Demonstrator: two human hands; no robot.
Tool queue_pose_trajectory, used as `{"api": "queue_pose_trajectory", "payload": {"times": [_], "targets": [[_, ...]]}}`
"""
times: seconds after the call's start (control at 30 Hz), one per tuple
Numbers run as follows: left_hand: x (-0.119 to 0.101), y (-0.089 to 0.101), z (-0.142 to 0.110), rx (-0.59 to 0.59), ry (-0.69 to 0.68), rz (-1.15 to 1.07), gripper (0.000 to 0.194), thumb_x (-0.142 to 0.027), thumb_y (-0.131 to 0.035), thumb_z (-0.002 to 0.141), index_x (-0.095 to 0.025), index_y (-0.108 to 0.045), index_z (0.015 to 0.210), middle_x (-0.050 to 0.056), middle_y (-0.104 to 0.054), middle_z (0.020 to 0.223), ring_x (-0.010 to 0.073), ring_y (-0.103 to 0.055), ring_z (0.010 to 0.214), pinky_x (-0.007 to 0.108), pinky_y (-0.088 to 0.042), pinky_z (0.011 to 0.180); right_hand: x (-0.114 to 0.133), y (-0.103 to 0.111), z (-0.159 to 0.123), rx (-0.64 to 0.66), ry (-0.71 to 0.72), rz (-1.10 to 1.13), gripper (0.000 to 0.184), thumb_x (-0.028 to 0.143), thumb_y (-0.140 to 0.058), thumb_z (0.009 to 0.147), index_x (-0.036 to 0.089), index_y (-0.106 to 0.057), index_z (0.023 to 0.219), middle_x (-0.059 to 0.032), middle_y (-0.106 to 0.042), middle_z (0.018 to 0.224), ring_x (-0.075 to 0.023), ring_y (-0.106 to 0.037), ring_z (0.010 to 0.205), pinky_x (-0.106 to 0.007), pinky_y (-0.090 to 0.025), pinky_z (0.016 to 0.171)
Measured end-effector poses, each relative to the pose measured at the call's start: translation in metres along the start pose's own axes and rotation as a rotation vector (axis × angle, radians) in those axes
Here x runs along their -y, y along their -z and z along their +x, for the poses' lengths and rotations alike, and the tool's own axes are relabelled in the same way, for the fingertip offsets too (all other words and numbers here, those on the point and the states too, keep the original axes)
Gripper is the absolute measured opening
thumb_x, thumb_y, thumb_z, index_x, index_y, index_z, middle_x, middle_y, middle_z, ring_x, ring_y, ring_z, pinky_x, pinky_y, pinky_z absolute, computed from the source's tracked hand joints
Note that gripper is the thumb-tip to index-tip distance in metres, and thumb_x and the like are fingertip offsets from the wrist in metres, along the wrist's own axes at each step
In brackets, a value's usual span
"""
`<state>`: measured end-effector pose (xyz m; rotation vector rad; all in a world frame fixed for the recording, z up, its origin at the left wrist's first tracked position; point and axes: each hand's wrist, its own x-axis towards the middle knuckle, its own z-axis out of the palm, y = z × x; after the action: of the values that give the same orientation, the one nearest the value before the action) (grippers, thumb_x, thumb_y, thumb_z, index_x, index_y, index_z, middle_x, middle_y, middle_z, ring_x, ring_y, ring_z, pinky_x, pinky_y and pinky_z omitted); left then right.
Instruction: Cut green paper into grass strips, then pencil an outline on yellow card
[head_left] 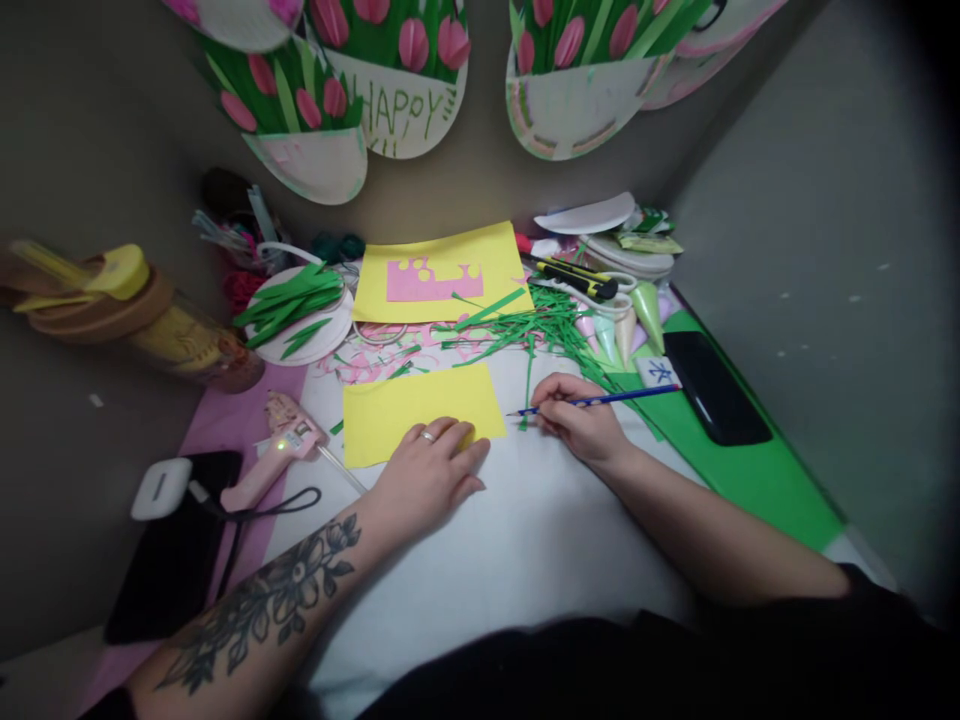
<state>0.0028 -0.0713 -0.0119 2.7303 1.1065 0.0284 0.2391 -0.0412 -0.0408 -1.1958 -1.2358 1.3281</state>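
Note:
My left hand [435, 465] lies flat, fingers loosely spread over the lower right part of a yellow paper sheet [412, 405] on the white table cover. A ring is on one finger. Just right of that sheet, my right hand [574, 420] grips a blue pencil [626, 396], its tip pointing left towards the paper's right edge. The tip appears raised off the sheet. Behind, a larger yellow sheet [442, 235] carries a pink paper piece [405, 288] with round cut-outs. Thin green paper strips [551, 318] are heaped near my right hand.
At left are a pink glue gun [281, 450], a white earbud case [161, 488], a black tablet-like slab [169, 560] and a tilted drink tumbler [150, 320]. Green paper leaves [292, 305] lie on a plate. A utility knife [577, 278] and black phone [716, 387] are at right. Paper-plate tulip crafts [405, 110] hang behind.

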Motion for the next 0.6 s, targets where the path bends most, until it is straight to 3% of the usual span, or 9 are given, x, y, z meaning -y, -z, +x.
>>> {"api": "queue_pose_trajectory", "payload": {"times": [0.1,0.17,0.37,0.6], "targets": [[-0.001,0.001,0.000,0.004,0.005,0.008,0.039,-0.043,-0.048,0.091,-0.026,-0.049,0.125,0.007,-0.052,0.124,0.0260,-0.043,0.117,0.040,-0.038,0.091,0.005,-0.003,-0.008,0.055,-0.076,-0.083,0.013,0.027,-0.057,0.074,0.018,-0.063,0.082,-0.0006,-0.065,0.063,-0.0110,-0.052,0.048,-0.023,-0.040,0.046],[-0.003,0.002,0.001,0.006,0.007,0.020,0.039,-0.043,-0.048,0.091,-0.027,-0.049,0.126,0.007,-0.052,0.124,0.0260,-0.043,0.117,0.040,-0.038,0.090,0.010,-0.007,-0.013,0.066,-0.031,-0.224,0.011,0.026,-0.060,0.073,0.018,-0.064,0.079,-0.0012,-0.065,0.067,-0.0119,-0.055,0.055,-0.024,-0.043,0.052],[-0.008,0.002,0.004,0.012,0.006,0.093,0.038,-0.040,-0.048,0.092,-0.026,-0.047,0.127,0.008,-0.053,0.124,0.0264,-0.045,0.114,0.040,-0.038,0.087,0.007,-0.017,-0.023,-0.011,0.094,-0.426,0.008,0.020,-0.059,0.070,0.020,-0.052,0.067,0.0053,-0.052,0.056,-0.0095,-0.046,0.051,-0.021,-0.035,0.048],[-0.013,0.000,0.006,-0.002,0.014,0.121,0.036,-0.035,-0.049,0.091,-0.024,-0.047,0.126,0.009,-0.055,0.121,0.0261,-0.048,0.110,0.039,-0.039,0.082,-0.001,-0.020,-0.030,-0.055,0.144,-0.520,0.011,0.019,-0.059,0.069,0.020,-0.051,0.061,0.0036,-0.056,0.058,-0.0107,-0.050,0.053,-0.022,-0.039,0.051]]}}
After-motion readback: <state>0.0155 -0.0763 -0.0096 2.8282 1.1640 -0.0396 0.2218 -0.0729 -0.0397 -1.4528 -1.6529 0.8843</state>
